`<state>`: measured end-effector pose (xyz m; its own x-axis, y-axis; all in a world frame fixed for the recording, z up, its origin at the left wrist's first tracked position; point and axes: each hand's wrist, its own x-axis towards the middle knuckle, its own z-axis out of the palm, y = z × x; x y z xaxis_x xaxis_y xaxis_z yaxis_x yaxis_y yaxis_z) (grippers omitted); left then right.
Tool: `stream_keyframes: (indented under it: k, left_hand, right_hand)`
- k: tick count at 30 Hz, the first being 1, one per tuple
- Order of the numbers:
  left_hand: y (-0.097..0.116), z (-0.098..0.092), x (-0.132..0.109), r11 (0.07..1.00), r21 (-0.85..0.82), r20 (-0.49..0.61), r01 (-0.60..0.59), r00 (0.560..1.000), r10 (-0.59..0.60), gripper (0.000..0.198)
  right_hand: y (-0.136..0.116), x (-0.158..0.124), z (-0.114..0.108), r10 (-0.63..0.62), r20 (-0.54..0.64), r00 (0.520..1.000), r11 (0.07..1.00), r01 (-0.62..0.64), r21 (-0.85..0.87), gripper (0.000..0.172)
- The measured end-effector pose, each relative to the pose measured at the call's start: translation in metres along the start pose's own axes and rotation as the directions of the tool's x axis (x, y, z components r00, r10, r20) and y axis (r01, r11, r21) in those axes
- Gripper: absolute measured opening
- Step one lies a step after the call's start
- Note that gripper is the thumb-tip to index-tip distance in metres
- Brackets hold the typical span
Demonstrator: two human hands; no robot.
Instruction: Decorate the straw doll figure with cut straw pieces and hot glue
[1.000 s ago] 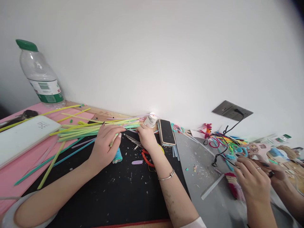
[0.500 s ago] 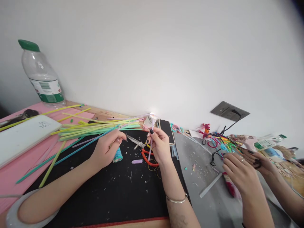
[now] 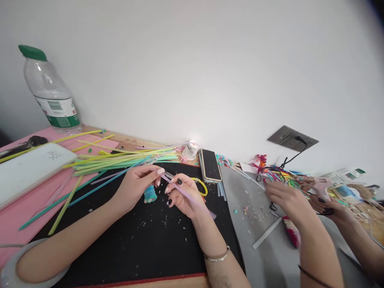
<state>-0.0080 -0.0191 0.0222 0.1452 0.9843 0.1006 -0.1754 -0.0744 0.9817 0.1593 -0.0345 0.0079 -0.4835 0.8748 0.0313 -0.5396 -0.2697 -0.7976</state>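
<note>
A thin purple pipe cleaner (image 3: 192, 199) runs slantwise between my hands, blurred toward its lower end. My left hand (image 3: 136, 186) is closed, thumb and fingertips pinching its upper end. My right hand (image 3: 184, 198) holds it lower down, fingers bent. Metal scissor blades (image 3: 169, 175) show partly between the hands, and a yellow loop handle (image 3: 205, 187) appears behind my right hand; the rest is hidden. Just under my left fingers, a teal-blue coiled piece (image 3: 150, 195) lies on the black mat (image 3: 135, 248).
Many yellow, green and blue pipe cleaners (image 3: 120, 162) lie behind my left hand. A lit candle (image 3: 190, 151) and a phone (image 3: 211, 166) stand near the wall. A white power bank (image 3: 33, 172) and bottle (image 3: 55, 92) are left. At right, a co-worker's hands (image 3: 288, 204) move above the grey mat.
My hands have come closer together, and the purple pipe cleaner has gone from upright in my right hand to slanted between both. The orange scissor handles are now hidden.
</note>
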Motion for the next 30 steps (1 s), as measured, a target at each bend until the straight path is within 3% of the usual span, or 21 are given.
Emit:
stream_keyframes:
  k: [4, 12, 16, 19, 23, 27, 30]
  left_hand:
    - [-0.004, 0.000, 0.001, 0.976, -0.212, -0.049, 0.041, 0.997, -0.053, 0.017]
    - [-0.005, 0.003, -0.001, 0.972, -0.220, 0.006, 0.079, 0.997, -0.080, 0.015]
    - [-0.003, 0.003, -0.004, 0.998, 0.058, -0.025, -0.024, 0.999, 0.025, 0.022]
    - [-0.001, 0.001, -0.006, 0.945, 0.318, -0.022, -0.072, 0.996, 0.084, 0.021]
    - [0.000, -0.001, -0.006, 0.863, 0.490, 0.023, -0.124, 0.991, 0.129, 0.023]
    - [-0.001, -0.002, -0.002, 0.796, 0.578, 0.182, -0.180, 0.979, 0.089, 0.026]
    - [-0.002, -0.001, -0.001, 0.780, 0.579, 0.333, -0.237, 0.942, 0.038, 0.026]
  right_hand:
    - [0.000, 0.001, -0.003, -0.080, -0.035, 0.996, 0.995, 0.081, 0.059, 0.033]
    - [0.010, 0.006, 0.001, -0.098, -0.172, 0.980, 0.990, 0.079, -0.117, 0.028]
    - [0.014, 0.008, 0.001, -0.216, -0.247, 0.945, 0.959, 0.157, -0.237, 0.019]
    - [0.013, 0.007, -0.001, -0.310, -0.279, 0.909, 0.901, 0.187, -0.392, 0.022]
    - [0.008, 0.003, -0.003, -0.387, -0.275, 0.880, 0.783, 0.156, -0.602, 0.026]
    - [0.004, 0.000, -0.005, -0.439, -0.247, 0.864, 0.697, 0.154, -0.700, 0.034]
    - [0.004, 0.000, -0.007, -0.452, -0.230, 0.862, 0.659, 0.149, -0.737, 0.038]
